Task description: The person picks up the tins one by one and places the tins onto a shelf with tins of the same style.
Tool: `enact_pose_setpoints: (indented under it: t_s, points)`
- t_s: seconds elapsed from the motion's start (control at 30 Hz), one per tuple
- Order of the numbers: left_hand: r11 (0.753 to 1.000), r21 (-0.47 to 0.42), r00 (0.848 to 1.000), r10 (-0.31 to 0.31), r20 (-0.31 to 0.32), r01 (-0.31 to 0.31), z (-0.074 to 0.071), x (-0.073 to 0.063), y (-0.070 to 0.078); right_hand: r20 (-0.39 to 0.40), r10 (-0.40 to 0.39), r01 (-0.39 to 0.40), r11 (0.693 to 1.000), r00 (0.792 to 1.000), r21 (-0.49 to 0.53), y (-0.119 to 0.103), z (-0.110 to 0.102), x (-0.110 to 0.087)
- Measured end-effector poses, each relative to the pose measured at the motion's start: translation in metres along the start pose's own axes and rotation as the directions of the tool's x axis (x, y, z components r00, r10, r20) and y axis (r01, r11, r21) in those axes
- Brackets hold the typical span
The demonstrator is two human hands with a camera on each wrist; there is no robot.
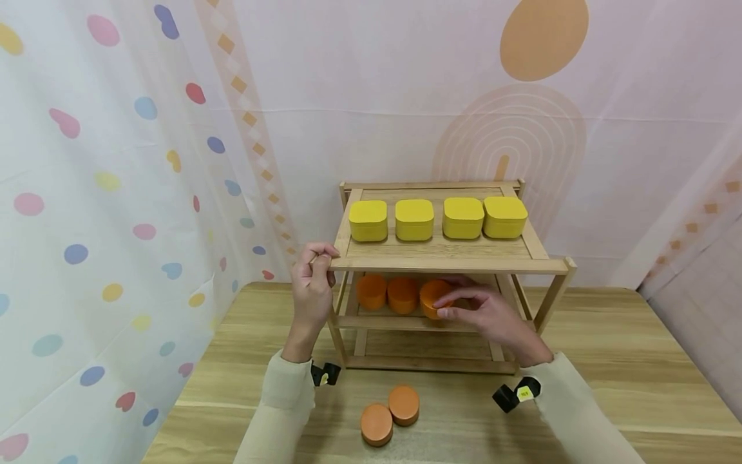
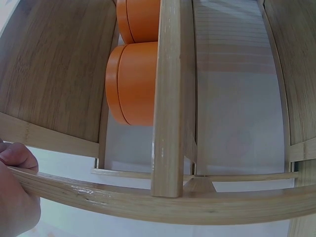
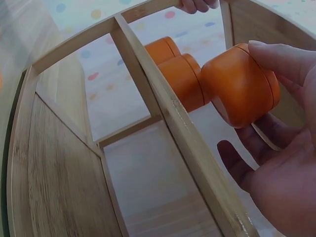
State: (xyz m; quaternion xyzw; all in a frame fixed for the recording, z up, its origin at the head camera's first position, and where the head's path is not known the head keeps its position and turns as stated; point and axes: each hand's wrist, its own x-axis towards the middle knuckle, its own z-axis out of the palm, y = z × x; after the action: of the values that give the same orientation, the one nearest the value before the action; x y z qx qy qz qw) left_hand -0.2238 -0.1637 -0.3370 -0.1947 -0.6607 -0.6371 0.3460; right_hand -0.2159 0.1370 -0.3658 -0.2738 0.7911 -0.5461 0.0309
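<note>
A three-tier wooden shelf rack stands on the table. My left hand grips the front left corner of its top tier, fingers curled over the rail. At the middle tier my right hand holds an orange tin by its lidded end, between thumb and fingers. The right wrist view shows this tin tilted, its far end close against the neighbouring tin. Two more orange tins, the left one and the middle one, sit in a row to its left.
Several yellow square tins line the rack's top tier. Two orange-brown round tins, one nearer and one farther, lie on the table before the rack. A patterned curtain hangs behind and to the left.
</note>
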Motion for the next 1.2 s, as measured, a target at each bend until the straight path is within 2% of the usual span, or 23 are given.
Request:
enact_pose_setpoints:
  t_s: [0.2, 0.43, 0.63, 1.2]
  points:
    - [1.0, -0.006, 1.0, -0.002, 0.001, 0.002, 0.0, 0.0, 0.0, -0.011, 0.008, -0.008, 1.0, 1.0, 0.014, 0.006, 0.002, 0.005]
    - [1.0, -0.008, 1.0, -0.01, 0.0, 0.01, 0.0, -0.001, 0.0, -0.029, -0.004, 0.006, 0.997, 1.0, 0.079, 0.015, 0.002, 0.006]
    - [1.0, -0.003, 1.0, -0.017, 0.004, 0.017, 0.001, -0.002, 0.0, -0.043, -0.025, 0.028, 0.998, 0.999, 0.055, 0.018, 0.002, 0.006]
    - [1.0, -0.014, 1.0, -0.016, 0.002, 0.016, 0.001, 0.001, 0.0, -0.029, 0.03, -0.029, 0.999, 0.999, 0.037, 0.015, 0.002, 0.008]
